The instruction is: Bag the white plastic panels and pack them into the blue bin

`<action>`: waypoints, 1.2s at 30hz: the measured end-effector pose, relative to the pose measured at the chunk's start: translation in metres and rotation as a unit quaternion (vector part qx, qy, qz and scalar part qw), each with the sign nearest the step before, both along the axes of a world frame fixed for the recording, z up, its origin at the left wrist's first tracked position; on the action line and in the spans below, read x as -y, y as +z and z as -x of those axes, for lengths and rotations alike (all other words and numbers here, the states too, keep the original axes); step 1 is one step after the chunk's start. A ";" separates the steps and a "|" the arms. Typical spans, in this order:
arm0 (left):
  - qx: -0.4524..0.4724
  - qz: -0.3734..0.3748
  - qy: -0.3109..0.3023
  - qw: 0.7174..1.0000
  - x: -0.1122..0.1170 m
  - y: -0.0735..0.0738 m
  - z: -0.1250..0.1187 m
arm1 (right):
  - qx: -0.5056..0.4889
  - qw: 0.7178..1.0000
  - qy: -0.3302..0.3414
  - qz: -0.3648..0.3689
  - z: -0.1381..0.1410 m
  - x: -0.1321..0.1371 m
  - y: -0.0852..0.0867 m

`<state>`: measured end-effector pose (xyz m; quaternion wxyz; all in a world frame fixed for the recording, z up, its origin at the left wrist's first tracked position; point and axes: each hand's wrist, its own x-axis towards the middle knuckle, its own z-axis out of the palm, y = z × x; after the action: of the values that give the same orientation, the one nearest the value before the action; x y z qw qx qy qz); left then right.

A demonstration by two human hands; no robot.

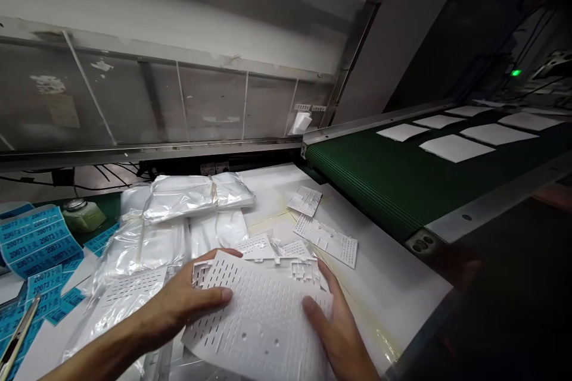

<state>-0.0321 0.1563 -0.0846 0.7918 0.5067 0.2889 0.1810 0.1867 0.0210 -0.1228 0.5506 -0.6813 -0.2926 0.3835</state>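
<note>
A large white perforated plastic panel [263, 315] lies tilted on the white table [393, 286] in front of me. My left hand [183, 303] grips its left edge, thumb on top and fingers curled round the rim. My right hand [335, 327] holds the right edge, thumb pressed on the panel's face. Under the panel and to its left lie more perforated panels in clear bags [129, 297].
Bagged white parts [196, 193] are piled behind. Two loose small perforated pieces [328, 238] lie to the right. Blue label sheets [36, 238] and a small jar [83, 214] sit at left. A green conveyor belt [384, 178] carries white sheets [456, 147] at right.
</note>
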 end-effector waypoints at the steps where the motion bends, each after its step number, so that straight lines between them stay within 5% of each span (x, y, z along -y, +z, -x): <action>1: -0.023 -0.045 -0.008 0.999 -0.005 0.006 -0.002 | -0.010 1.000 -0.005 0.002 -0.002 -0.007 0.001; 5: -0.062 -0.183 -0.025 0.981 -0.033 0.007 -0.010 | 0.085 0.991 -0.002 -0.104 -0.011 -0.032 -0.007; 10: -0.037 -0.203 -0.087 0.975 -0.047 -0.032 -0.012 | 0.150 0.974 0.018 -0.170 -0.023 -0.042 -0.033; 13: -0.049 -0.195 -0.100 0.974 -0.042 -0.041 -0.010 | 0.154 0.969 0.017 -0.193 -0.023 -0.038 -0.045; 16: -0.069 -0.175 -0.108 0.976 -0.035 -0.032 -0.007 | 0.135 0.978 0.026 -0.159 -0.017 -0.028 -0.050; 19: -0.096 -0.184 -0.085 0.975 -0.028 -0.022 -0.006 | 0.143 0.985 -0.038 -0.083 -0.009 -0.016 -0.047; 23: -0.129 -0.188 -0.011 0.974 -0.021 -0.030 -0.007 | 0.073 0.995 -0.074 0.010 -0.001 -0.005 -0.046; 27: -0.154 -0.135 0.086 0.975 -0.012 -0.044 -0.013 | 0.115 0.989 -0.083 -0.036 0.005 -0.009 -0.056; 30: -0.133 -0.050 0.098 0.985 -0.003 -0.047 -0.019 | 0.127 0.986 -0.101 -0.023 0.005 -0.020 -0.058; 36: -0.020 0.144 0.116 0.983 0.008 -0.036 -0.028 | 0.101 0.986 -0.130 0.035 -0.013 -0.018 -0.030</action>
<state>-0.0042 0.1478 -0.1207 0.8243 0.3541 0.3840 0.2181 0.1995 0.0394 -0.1524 0.5389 -0.7678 -0.2418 0.2484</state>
